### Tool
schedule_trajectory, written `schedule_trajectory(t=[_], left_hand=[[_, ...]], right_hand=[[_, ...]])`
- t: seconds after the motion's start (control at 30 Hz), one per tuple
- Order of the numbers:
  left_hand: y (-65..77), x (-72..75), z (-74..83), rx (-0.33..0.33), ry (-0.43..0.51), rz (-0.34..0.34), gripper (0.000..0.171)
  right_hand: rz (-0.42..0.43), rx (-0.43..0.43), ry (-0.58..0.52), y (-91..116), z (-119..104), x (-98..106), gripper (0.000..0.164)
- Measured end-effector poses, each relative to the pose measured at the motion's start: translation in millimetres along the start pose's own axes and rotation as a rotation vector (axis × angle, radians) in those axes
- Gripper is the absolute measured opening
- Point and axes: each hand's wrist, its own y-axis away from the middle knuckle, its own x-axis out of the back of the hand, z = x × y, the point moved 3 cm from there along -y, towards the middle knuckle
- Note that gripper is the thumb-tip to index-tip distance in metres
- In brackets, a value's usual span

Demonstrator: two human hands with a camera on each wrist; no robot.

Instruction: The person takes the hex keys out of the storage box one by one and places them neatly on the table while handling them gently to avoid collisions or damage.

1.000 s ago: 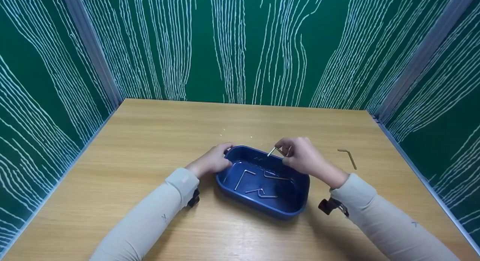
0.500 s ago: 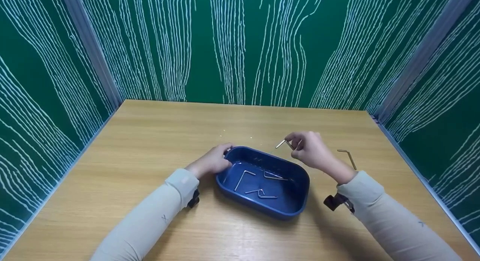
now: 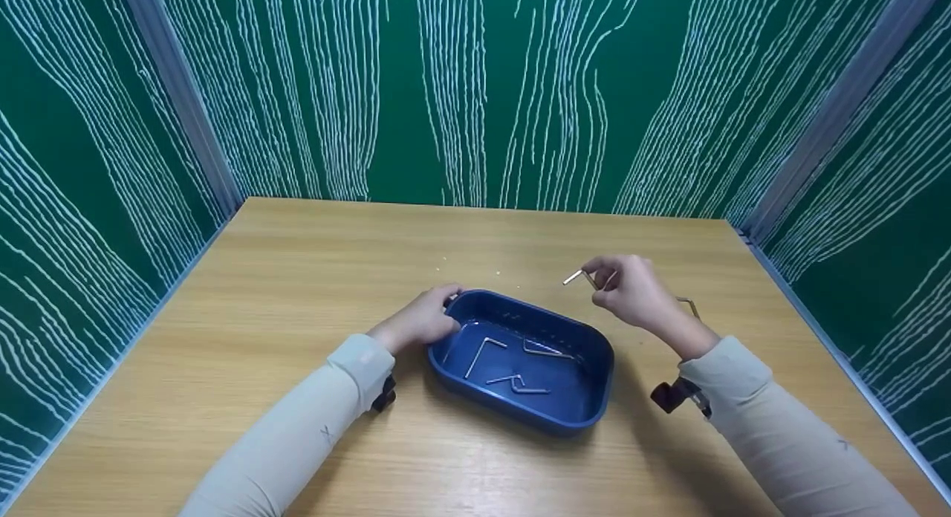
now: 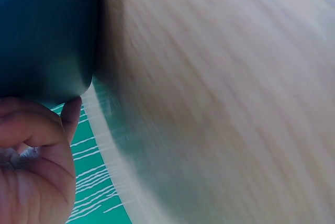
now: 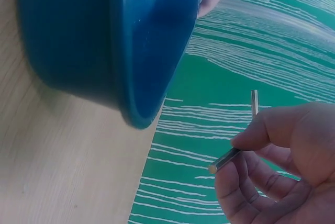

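Note:
A dark blue plastic bin sits at an angle on the table, with several L-shaped hex keys lying on its floor. My left hand grips the rim at its left end, thumb inside and fingers outside. Beyond the bin's right back side, my right hand pinches a hex key above the tabletop. In the right wrist view, that hex key runs between thumb and fingers, its cut end towards the bin. Another hex key lies on the table, partly hidden behind the right hand and wrist.
The wooden table is enclosed by green panels with white wavy lines at the back and sides. Small pale specks lie behind the bin.
My right hand has carried the hex key from above the bin's back rim outward to the right and away. The left hand and bin stay in place.

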Motion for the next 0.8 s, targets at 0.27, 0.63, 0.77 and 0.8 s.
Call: schedule_trajectory(t=[0.27, 0.63, 0.77, 0.8], left_hand=[[0.0, -0.5, -1.3, 0.023, -0.002, 0.006, 0.058], [-0.1, -0.8, -0.9, 0.009, 0.037, -0.007, 0.05], [0.3, -0.5, -0.6, 0.014, 0.033, -0.007, 0.049], [0.4, -0.5, -0.7, 0.016, 0.032, -0.007, 0.049]], right_hand=[[0.018, -0.01, -0.001, -1, 10, 5, 0.032], [0.038, -0.048, -0.005, -3, 23, 13, 0.032], [0.04, -0.078, -0.023, -2, 26, 16, 0.033], [0.04, -0.082, -0.026, -2, 27, 16, 0.033]])
